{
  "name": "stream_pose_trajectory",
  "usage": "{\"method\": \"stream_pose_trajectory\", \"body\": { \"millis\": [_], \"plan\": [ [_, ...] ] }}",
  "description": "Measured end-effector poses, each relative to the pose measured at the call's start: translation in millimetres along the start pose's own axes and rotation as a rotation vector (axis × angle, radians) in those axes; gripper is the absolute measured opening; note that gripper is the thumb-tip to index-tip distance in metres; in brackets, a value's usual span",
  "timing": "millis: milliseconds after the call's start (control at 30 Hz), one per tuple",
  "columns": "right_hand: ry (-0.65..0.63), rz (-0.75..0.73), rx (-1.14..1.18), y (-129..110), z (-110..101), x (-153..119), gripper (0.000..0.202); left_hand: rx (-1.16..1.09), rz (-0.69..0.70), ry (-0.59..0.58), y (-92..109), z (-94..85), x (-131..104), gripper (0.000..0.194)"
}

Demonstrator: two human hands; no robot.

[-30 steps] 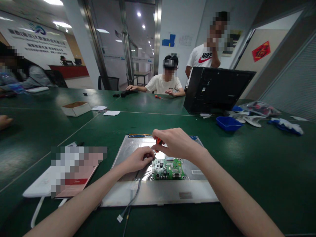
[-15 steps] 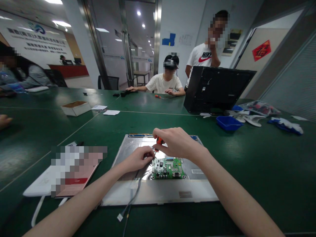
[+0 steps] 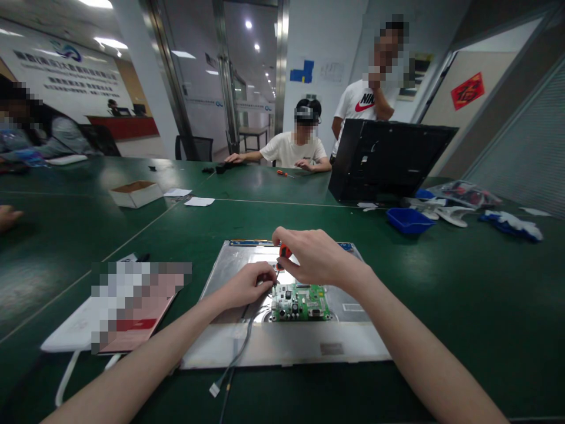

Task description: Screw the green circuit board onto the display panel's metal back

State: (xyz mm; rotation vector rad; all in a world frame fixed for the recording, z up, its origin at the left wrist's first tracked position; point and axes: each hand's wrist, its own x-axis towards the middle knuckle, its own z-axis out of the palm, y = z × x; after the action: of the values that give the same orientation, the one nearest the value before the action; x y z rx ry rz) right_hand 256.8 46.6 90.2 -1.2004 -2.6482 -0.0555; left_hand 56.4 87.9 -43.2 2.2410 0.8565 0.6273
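Note:
My right hand (image 3: 315, 253) is closed around an orange and black screwdriver (image 3: 285, 251), held upright with its tip down by the upper left corner of a green circuit board (image 3: 300, 301). Beside that tip, the fingers of my left hand (image 3: 253, 282) are pinched together at the same corner; what is between them, if anything, is hidden. The board lies on the silver back of a flat display panel (image 3: 212, 347). A grey cable (image 3: 248, 338) runs from under my left hand over the panel's near edge and ends in a white connector (image 3: 214, 388).
Left of the panel lie a white device with a cable and a pinkish booklet (image 3: 132, 335). Farther off stand an open cardboard box (image 3: 136, 195), a blue tray (image 3: 409, 221), gloves (image 3: 512, 225) and a black monitor housing (image 3: 392, 159). Several people are around the green table (image 3: 463, 294).
The screwdriver handle and the fingers of my right hand have shifted very slightly. My left hand, the board and the panel stay in place.

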Motion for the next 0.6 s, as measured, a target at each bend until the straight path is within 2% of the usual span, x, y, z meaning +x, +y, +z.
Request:
{"method": "stream_pose_trajectory", "body": {
  "millis": [167,367,600],
  "plan": [
    [-0.014,0.012,-0.038,1.6,-0.5,0.5,0.014,0.009,-0.021,0.012,-2.6,0.8,-0.8,0.011],
    [-0.018,-0.04,0.053,1.2,-5.1,-2.9,0.017,-0.012,0.003,0.002,-5.7,1.7,0.1,0.012],
    [-0.005,0.005,-0.03,1.0,-0.8,0.8,0.011,0.006,-0.022,0.013,0.4,0.0,0.3,0.011]
  ]
}}
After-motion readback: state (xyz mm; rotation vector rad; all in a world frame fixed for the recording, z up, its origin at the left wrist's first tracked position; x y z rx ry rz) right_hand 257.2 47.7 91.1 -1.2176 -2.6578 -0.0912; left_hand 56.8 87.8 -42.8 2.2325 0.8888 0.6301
